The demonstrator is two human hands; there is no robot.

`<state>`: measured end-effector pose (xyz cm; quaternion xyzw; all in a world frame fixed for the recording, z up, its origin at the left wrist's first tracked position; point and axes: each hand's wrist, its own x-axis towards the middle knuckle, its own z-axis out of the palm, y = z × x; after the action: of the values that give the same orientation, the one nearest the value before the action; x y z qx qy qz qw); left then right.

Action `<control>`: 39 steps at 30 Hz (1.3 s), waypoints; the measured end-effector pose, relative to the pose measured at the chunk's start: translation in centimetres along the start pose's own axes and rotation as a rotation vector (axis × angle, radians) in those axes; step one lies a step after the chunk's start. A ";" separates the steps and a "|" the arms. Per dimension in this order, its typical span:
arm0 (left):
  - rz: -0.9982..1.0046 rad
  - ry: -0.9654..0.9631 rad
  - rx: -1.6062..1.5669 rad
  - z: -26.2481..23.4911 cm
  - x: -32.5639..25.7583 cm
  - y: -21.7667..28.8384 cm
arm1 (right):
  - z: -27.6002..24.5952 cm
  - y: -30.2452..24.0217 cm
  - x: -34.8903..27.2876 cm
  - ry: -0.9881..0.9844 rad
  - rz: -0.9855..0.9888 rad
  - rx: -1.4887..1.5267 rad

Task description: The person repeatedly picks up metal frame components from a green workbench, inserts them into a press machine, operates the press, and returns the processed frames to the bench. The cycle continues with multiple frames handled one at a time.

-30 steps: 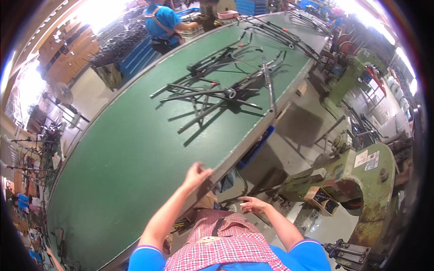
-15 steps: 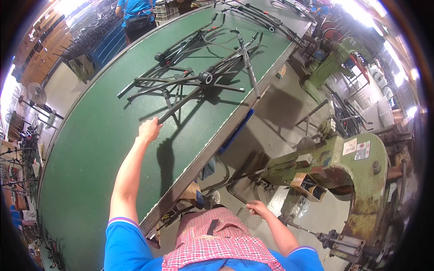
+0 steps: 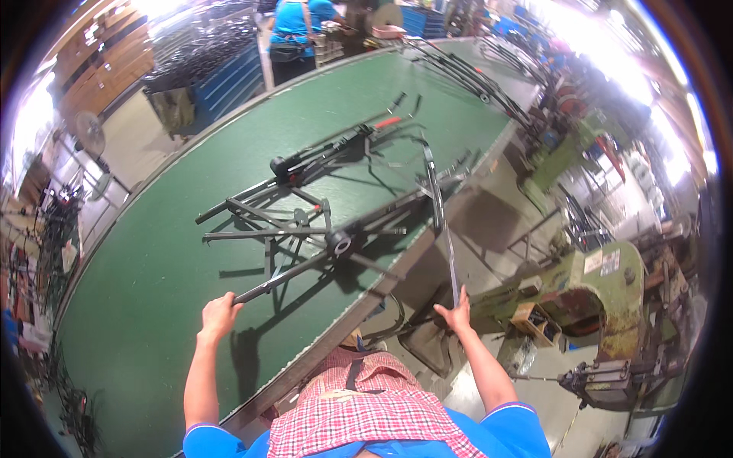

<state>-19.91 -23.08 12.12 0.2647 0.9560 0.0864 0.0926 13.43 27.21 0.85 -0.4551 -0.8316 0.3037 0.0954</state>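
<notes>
A black tubular metal frame (image 3: 359, 226) with a round hub lies on the green work table (image 3: 145, 290). My left hand (image 3: 220, 316) is closed round the near-left end of its long tube. A thin grey metal bar (image 3: 440, 206) slants across the frame's right side and sticks out past the table edge towards me. At that bar's near end is my right hand (image 3: 456, 313), its thumb spread away from the fingers. The bar's tip lies between them; whether they touch cannot be made out. Behind lies a second black frame (image 3: 305, 164) with a red part.
More black frames (image 3: 458, 72) lie at the table's far end. To the right stand a green machine (image 3: 588, 282) and a small open box (image 3: 537, 324) of dark parts. A person in blue (image 3: 294, 30) stands beyond the table. A fan (image 3: 89, 133) is at the left.
My right hand has moved up and forward from low by my apron to the grey bar's end, its fingers opening. My left hand has kept its hold; the frame appears closer to me.
</notes>
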 end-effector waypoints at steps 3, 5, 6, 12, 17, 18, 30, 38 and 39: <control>-0.161 0.015 0.128 1.8 -2.3 -6.1 | -0.7 -10.3 3.1 0.234 -0.529 -0.153; -0.268 0.475 0.328 4.0 -3.2 -4.2 | -1.5 -18.4 3.6 0.166 -0.884 -0.168; -0.255 0.560 0.196 4.4 -3.0 -1.9 | -2.2 -21.5 2.9 0.087 -1.045 -0.534; -0.517 -0.080 -1.427 14.6 -2.3 13.4 | 3.9 -26.8 3.5 -0.364 -1.373 -0.480; -0.606 -0.108 -1.934 14.6 -0.6 19.4 | 4.5 -28.9 4.0 -0.629 -1.396 -0.646; -0.646 -0.050 -1.863 16.6 -0.4 19.1 | 3.9 -29.1 4.6 -0.624 -1.369 -0.695; -0.979 0.192 -1.398 4.9 -21.4 3.7 | 7.1 -32.2 3.0 -0.704 -1.602 -0.486; -1.031 0.055 -1.403 -3.3 -22.4 -0.8 | 17.3 -31.0 6.5 -1.272 -1.123 -0.103; -1.043 0.036 -1.499 -3.6 -22.1 0.0 | 17.6 -30.7 6.7 -1.340 -1.045 -0.047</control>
<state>-2.10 -34.99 18.53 -0.3318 0.6493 0.6361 0.2526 -19.47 12.97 4.21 0.2615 -0.8217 0.4089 -0.2988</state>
